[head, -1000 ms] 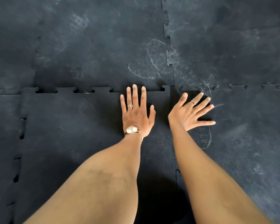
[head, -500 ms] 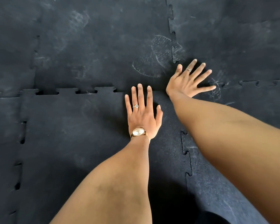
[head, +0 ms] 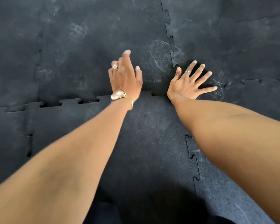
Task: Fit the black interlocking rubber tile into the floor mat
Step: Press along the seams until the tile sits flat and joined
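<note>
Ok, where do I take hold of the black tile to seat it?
The black tile lies flat, so don't pinch. Probably press down from above on its far edge, left of the left hand, where open gaps show unseated tabs.

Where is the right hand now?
In the head view, the right hand lies flat right of centre, at the far right corner of the tile, beside the left hand.

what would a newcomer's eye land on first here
Mid-picture, the right hand lies spread flat at the far seam, while the left hand beside it, wearing a gold wristwatch, is blurred and seems raised. Left of them, the black interlocking rubber tile shows open gaps along its toothed edge against the black floor mat, which bears a pale dusty shoe print.
</note>
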`<state>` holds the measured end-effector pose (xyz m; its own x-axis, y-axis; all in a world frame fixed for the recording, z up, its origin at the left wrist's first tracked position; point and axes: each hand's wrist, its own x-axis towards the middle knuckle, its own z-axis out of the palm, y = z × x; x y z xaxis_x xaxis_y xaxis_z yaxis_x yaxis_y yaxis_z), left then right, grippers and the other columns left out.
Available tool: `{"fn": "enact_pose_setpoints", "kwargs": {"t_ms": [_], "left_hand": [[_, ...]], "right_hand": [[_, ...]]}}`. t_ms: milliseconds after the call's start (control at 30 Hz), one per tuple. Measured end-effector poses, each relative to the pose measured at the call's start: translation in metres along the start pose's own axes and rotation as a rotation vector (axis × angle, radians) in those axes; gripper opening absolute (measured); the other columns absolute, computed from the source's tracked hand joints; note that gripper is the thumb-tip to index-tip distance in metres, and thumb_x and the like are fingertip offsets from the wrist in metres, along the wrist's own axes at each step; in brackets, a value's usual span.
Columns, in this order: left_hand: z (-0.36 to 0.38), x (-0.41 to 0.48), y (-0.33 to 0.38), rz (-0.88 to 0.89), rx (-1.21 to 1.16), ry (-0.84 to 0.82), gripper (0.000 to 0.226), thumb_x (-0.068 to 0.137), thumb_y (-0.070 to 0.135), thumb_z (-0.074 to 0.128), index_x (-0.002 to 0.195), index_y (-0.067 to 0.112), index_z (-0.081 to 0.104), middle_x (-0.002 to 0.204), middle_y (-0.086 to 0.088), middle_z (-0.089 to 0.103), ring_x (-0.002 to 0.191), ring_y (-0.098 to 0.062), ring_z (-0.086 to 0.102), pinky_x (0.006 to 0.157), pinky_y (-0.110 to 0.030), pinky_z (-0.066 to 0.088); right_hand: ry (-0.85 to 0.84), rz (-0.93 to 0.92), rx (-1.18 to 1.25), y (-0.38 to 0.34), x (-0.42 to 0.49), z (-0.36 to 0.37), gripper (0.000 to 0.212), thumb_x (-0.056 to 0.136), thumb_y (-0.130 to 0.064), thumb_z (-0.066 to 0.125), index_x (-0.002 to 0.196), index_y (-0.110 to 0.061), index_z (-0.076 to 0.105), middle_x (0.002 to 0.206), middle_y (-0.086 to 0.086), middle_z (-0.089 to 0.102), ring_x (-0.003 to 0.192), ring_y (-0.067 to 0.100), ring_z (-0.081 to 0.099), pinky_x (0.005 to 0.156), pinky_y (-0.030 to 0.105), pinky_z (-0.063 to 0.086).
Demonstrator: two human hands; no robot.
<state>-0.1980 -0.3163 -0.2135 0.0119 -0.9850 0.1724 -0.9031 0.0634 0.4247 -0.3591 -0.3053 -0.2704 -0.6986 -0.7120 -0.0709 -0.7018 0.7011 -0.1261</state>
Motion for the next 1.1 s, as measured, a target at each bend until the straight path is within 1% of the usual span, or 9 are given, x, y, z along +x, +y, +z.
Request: {"fn": "enact_pose_setpoints", "kwargs": {"t_ms": [100,200,300,400,600,733,833,933,1100], "left_hand": [[0.019,0.025,0.006,0.021,0.098,-0.028,0.054,0.095,0.029,0.04,0.146,0.012,0.032,0.129,-0.008,0.053,0.124,-0.029,0.042,0.106,-0.039,0.031],[0.042,0.019,0.018,-0.044,0.21,-0.134,0.058,0.1,0.033,0.033,0.152,0.011,0.019,0.147,-0.014,0.038,0.14,-0.032,0.026,0.119,-0.046,0.012],[0.057,0.008,0.024,0.075,0.288,-0.169,0.057,0.102,0.038,0.025,0.153,0.013,0.018,0.154,-0.018,0.027,0.145,-0.035,0.016,0.119,-0.053,0.004],[0.059,0.009,0.022,0.175,0.302,-0.114,0.057,0.102,0.039,0.022,0.154,0.016,0.019,0.157,-0.016,0.024,0.147,-0.035,0.012,0.118,-0.056,0.003],[0.066,0.011,0.018,0.132,0.278,-0.131,0.062,0.101,0.046,0.02,0.155,0.017,0.008,0.161,-0.018,0.009,0.148,-0.037,-0.002,0.117,-0.059,-0.004],[0.067,0.012,0.018,0.119,0.285,-0.193,0.064,0.101,0.051,0.017,0.155,0.018,0.014,0.161,-0.016,0.008,0.148,-0.038,-0.004,0.115,-0.063,-0.004],[0.067,0.014,0.017,0.097,0.282,-0.252,0.062,0.101,0.053,0.017,0.154,0.02,0.019,0.162,-0.012,0.012,0.148,-0.038,-0.001,0.115,-0.064,-0.002],[0.065,0.014,0.018,0.095,0.3,-0.275,0.061,0.101,0.053,0.016,0.153,0.022,0.02,0.162,-0.01,0.013,0.148,-0.039,0.002,0.115,-0.064,-0.001],[0.064,0.015,0.017,0.102,0.27,-0.27,0.074,0.095,0.066,0.015,0.153,0.022,0.022,0.162,-0.012,0.013,0.149,-0.036,0.001,0.114,-0.064,-0.006]], "right_hand": [[-0.003,0.008,0.001,0.0,0.0,-0.001,0.064,0.101,-0.055,0.011,0.156,-0.023,0.011,0.164,0.006,0.009,0.15,0.037,-0.001,0.104,0.078,-0.007],[-0.008,-0.001,-0.001,-0.001,0.0,-0.002,0.063,0.101,-0.054,0.011,0.156,-0.024,0.01,0.164,0.006,0.007,0.15,0.037,-0.003,0.104,0.078,-0.006],[-0.003,-0.006,0.006,0.0,0.0,-0.002,0.063,0.101,-0.053,0.012,0.156,-0.023,0.01,0.164,0.006,0.007,0.15,0.038,-0.003,0.105,0.078,-0.006],[0.003,-0.012,0.013,0.0,0.0,-0.002,0.063,0.101,-0.053,0.013,0.156,-0.022,0.011,0.164,0.007,0.008,0.15,0.038,-0.002,0.105,0.078,-0.005],[0.0,-0.019,0.022,0.001,-0.003,-0.002,0.062,0.102,-0.052,0.015,0.156,-0.022,0.014,0.164,0.006,0.01,0.15,0.036,-0.001,0.107,0.077,-0.005],[0.016,-0.05,0.064,0.006,-0.011,-0.005,0.061,0.104,-0.044,0.017,0.156,-0.013,0.017,0.164,0.007,0.011,0.151,0.029,0.001,0.113,0.07,-0.003],[0.003,-0.108,0.077,0.014,-0.045,-0.004,0.064,0.104,-0.044,0.019,0.155,-0.007,0.011,0.164,0.008,0.007,0.152,0.027,0.0,0.118,0.061,-0.003],[-0.034,-0.113,0.091,0.022,-0.109,-0.002,0.069,0.103,-0.047,0.022,0.155,-0.006,0.007,0.165,0.009,0.003,0.152,0.027,-0.001,0.119,0.058,-0.006],[-0.058,-0.107,0.038,0.02,-0.186,-0.002,0.073,0.097,-0.051,0.019,0.154,-0.006,0.02,0.162,0.01,0.017,0.149,0.032,0.016,0.118,0.062,0.007]]}}
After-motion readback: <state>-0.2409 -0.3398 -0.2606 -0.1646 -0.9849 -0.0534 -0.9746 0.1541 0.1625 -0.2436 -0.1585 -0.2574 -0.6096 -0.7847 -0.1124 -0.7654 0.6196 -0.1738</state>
